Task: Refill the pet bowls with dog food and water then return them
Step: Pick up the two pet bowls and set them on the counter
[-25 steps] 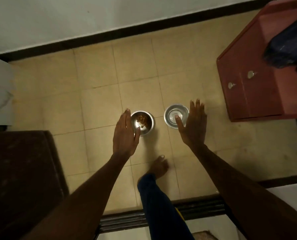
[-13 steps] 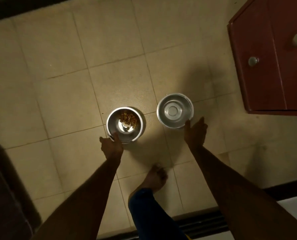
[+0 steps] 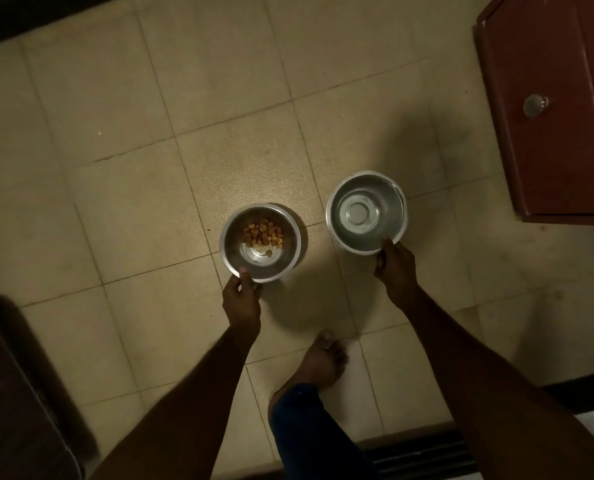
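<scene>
both hands have closed in since a moment ago: left hand (image 3: 241, 301) now pinches the near rim of the food bowl (image 3: 260, 242), kibble (image 3: 263, 233) piled inside, right hand (image 3: 394, 263) pinches the near rim of the water bowl (image 3: 366, 213), which sits between food bowl and red cabinet (image 3: 558, 133), on the tiled floor (image 3: 150, 168)

Red cabinet (image 3: 558, 133) beside tiled floor (image 3: 184, 98).

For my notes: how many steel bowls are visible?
2. The kibble bowl in the left hand; the kibble-free bowl in the right hand, nearer the red cabinet.
</scene>
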Available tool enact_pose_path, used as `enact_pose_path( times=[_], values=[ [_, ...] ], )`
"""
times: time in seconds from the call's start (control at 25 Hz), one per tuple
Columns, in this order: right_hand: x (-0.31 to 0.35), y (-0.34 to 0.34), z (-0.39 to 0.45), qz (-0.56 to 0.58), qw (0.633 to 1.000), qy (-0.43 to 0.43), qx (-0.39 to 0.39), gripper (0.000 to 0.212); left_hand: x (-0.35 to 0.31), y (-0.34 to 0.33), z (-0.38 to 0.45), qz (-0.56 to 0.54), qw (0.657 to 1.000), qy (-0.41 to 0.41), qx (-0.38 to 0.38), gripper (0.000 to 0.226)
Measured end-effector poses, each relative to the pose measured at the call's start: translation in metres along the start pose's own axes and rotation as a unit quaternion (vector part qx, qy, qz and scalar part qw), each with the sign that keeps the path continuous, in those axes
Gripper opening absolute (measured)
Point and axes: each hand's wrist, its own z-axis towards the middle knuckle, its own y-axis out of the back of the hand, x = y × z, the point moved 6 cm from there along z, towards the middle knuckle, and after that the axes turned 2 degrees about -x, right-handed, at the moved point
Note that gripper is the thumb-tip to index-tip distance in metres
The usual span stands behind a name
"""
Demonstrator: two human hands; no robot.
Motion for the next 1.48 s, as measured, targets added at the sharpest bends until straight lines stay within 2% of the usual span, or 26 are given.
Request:
enact_pose_path(
  times=[0.12,0.2,0.4,0.64,0.84,1.0,1.12,1.2,1.32,1.48],
  values=[
    [0.029,0.003,-0.035,0.041,0.999,0.025,-0.016,0.033,-0.047,-0.002,-0.028,-0.089,0.996,-0.006,0.012,0.025],
    [0.065,0.007,-0.073,0.054,0.996,0.055,-0.043,0.036,-0.094,0.001,-0.057,-0.110,0.994,-0.020,0.018,0.023],
    [0.177,0.007,-0.218,0.087,0.985,0.139,-0.063,0.050,-0.242,0.043,-0.172,-0.147,0.985,-0.081,0.033,0.031],
    [0.323,0.012,-0.474,0.172,0.958,0.226,-0.047,0.054,-0.402,0.156,-0.359,-0.196,0.973,-0.105,0.061,0.028],
    [0.392,0.058,-0.682,0.190,0.926,0.326,-0.015,0.060,-0.480,0.261,-0.525,-0.184,0.965,-0.170,0.077,0.027],
    [0.389,0.128,-0.819,0.215,0.910,0.355,-0.019,0.062,-0.493,0.330,-0.655,-0.194,0.954,-0.206,0.096,0.025],
    [0.357,0.187,-0.903,0.229,0.904,0.360,-0.029,0.053,-0.477,0.380,-0.742,-0.198,0.948,-0.223,0.115,0.020],
    [0.326,0.231,-0.955,0.241,0.898,0.366,-0.041,0.046,-0.454,0.413,-0.798,-0.196,0.941,-0.244,0.130,0.017],
    [0.277,0.296,-1.019,0.251,0.888,0.381,-0.063,0.046,-0.416,0.452,-0.871,-0.182,0.931,-0.281,0.145,0.014],
    [0.203,0.377,-1.086,0.271,0.870,0.401,-0.094,0.047,-0.350,0.486,-0.951,-0.169,0.926,-0.285,0.179,0.012]
  ],
)
